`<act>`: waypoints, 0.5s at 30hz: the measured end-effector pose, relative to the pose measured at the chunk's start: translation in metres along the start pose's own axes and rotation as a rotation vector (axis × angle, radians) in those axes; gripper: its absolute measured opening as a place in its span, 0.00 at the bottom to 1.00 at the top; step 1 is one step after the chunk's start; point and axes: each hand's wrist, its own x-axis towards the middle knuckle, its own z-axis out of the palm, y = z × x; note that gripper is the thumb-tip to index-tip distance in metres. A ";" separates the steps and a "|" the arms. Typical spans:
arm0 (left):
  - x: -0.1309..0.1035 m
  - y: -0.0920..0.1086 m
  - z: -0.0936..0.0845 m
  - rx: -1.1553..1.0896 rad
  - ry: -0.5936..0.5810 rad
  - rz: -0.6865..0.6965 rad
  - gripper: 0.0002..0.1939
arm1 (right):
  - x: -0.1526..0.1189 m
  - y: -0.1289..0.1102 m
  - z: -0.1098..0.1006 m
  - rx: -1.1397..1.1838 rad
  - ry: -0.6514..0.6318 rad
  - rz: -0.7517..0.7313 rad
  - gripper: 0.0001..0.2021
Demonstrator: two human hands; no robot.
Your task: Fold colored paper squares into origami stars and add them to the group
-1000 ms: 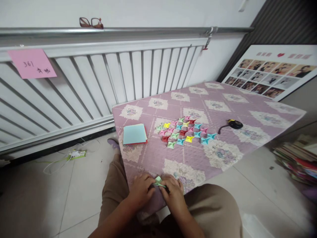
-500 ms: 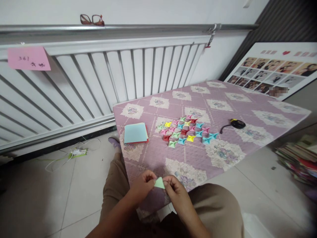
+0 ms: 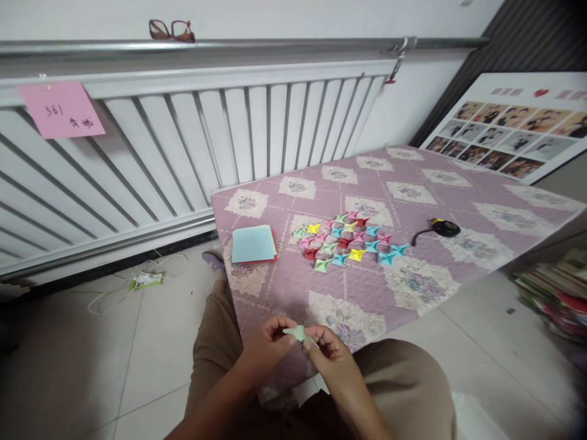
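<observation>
A small folded piece of light green paper (image 3: 299,333) is held between both hands over the near edge of the table (image 3: 284,293). My left hand (image 3: 274,342) pinches its left end, and my right hand (image 3: 326,349) grips its right end with thumb and index finger. Beyond the hands, several folded paper stars (image 3: 343,243) in red, pink, yellow, green and blue lie in slanting rows on the floral cloth. To their left rests a stack of square paper sheets (image 3: 252,244), light blue on top with red showing at the edge.
A black object with a cord (image 3: 446,228) lies on the right of the table. Behind stands a white radiator (image 3: 257,128) with a pink note (image 3: 64,110) and glasses (image 3: 172,30) above. A photo board (image 3: 509,131) leans at the back right; books (image 3: 554,299) are stacked beside the table.
The green paper has turned from a flat triangle shape into a narrower, pointed shape between my fingers. My hands stay close together. The view has shifted slightly.
</observation>
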 end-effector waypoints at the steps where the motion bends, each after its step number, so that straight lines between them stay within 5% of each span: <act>1: -0.001 -0.001 0.001 0.000 0.027 -0.015 0.16 | 0.000 0.000 0.001 0.014 0.010 0.000 0.19; 9: -0.001 -0.012 0.009 -0.185 0.076 0.014 0.21 | -0.005 -0.003 0.010 0.110 0.032 -0.003 0.18; 15: -0.008 -0.003 0.009 0.054 0.137 0.043 0.18 | -0.006 -0.002 0.013 0.048 0.046 -0.025 0.18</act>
